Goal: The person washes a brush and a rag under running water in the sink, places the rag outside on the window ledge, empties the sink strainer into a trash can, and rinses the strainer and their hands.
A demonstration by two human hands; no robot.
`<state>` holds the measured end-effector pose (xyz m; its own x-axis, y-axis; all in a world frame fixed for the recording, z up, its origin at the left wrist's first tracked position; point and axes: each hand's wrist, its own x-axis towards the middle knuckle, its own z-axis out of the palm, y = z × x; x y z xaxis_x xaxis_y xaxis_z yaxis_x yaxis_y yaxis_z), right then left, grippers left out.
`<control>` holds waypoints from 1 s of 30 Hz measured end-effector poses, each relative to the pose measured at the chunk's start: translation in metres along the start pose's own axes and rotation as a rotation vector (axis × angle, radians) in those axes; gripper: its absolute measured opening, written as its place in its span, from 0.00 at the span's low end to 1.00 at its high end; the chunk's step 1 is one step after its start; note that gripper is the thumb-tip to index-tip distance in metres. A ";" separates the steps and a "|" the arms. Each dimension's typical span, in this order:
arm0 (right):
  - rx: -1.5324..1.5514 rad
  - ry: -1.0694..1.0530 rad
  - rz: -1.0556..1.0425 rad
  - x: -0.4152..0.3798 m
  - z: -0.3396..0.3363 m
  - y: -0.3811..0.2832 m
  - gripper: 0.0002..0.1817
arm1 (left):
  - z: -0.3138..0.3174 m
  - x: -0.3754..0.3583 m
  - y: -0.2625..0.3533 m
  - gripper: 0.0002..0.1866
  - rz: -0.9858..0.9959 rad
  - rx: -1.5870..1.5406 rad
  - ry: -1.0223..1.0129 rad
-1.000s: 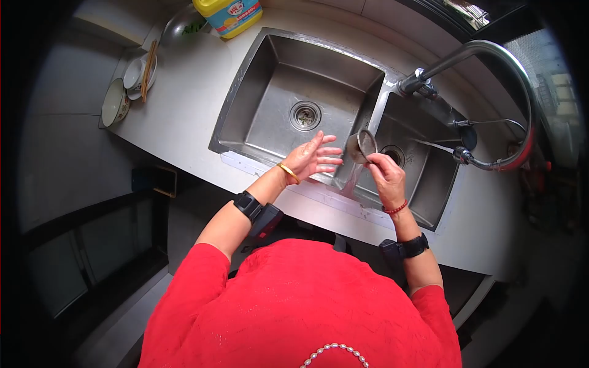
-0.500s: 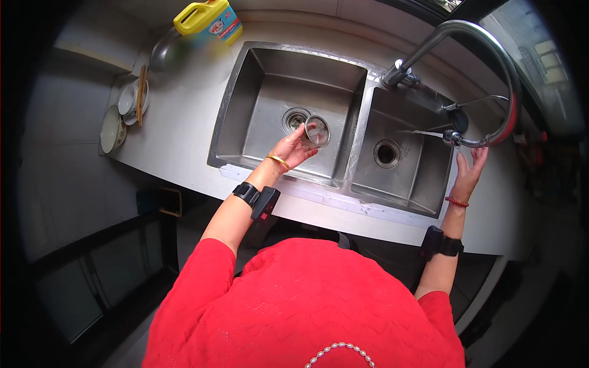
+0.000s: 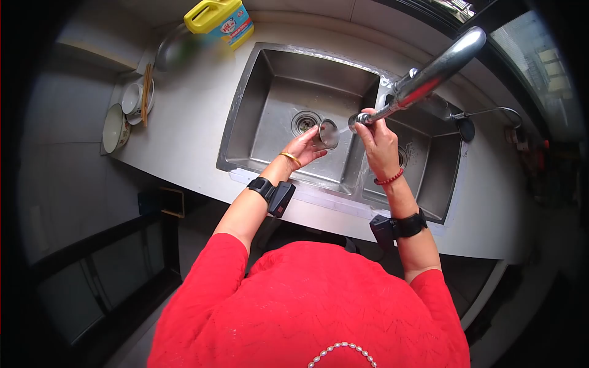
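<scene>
My left hand is closed round a small clear cup, tilted with its mouth to the right above the left sink basin. My right hand grips the spout end of the chrome faucet over the divider between the basins. Water sprays from the spout toward the cup's mouth. The cup's far side and base are partly hidden by my left fingers. Below it shows the left basin's drain.
The right basin lies partly behind my right hand. At the counter's left stand bowls with chopsticks across them. A yellow jug stands behind the left basin. A thin secondary tap rises at the right.
My right hand has swung the faucet spout left from the right basin to the cup and now grips it. The cup stays in my left hand; the whole view has shifted slightly.
</scene>
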<state>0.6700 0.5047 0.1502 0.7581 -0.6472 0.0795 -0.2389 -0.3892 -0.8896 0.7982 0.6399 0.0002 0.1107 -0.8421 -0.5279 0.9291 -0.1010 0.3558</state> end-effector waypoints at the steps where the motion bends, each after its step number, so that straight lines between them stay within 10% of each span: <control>1: 0.062 0.009 -0.043 0.009 0.012 0.000 0.13 | 0.003 0.002 0.003 0.15 0.013 -0.005 -0.006; 19: 0.148 0.196 -0.187 -0.003 0.051 0.014 0.13 | -0.002 0.012 0.021 0.22 0.239 0.146 -0.269; 22: 0.126 0.162 -0.137 -0.004 0.048 0.011 0.14 | 0.000 0.020 0.023 0.31 0.336 0.480 -0.080; 26: 0.032 0.129 -0.134 -0.002 0.045 0.020 0.20 | -0.015 0.033 0.033 0.39 0.997 1.705 0.274; 30: -0.080 0.193 -0.209 -0.011 0.046 0.052 0.31 | -0.021 0.041 0.023 0.35 0.938 2.023 0.320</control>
<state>0.6769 0.5216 0.0823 0.6685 -0.6575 0.3477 -0.1429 -0.5723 -0.8075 0.8319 0.6141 -0.0298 0.3928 -0.8947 0.2126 -0.8479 -0.2629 0.4604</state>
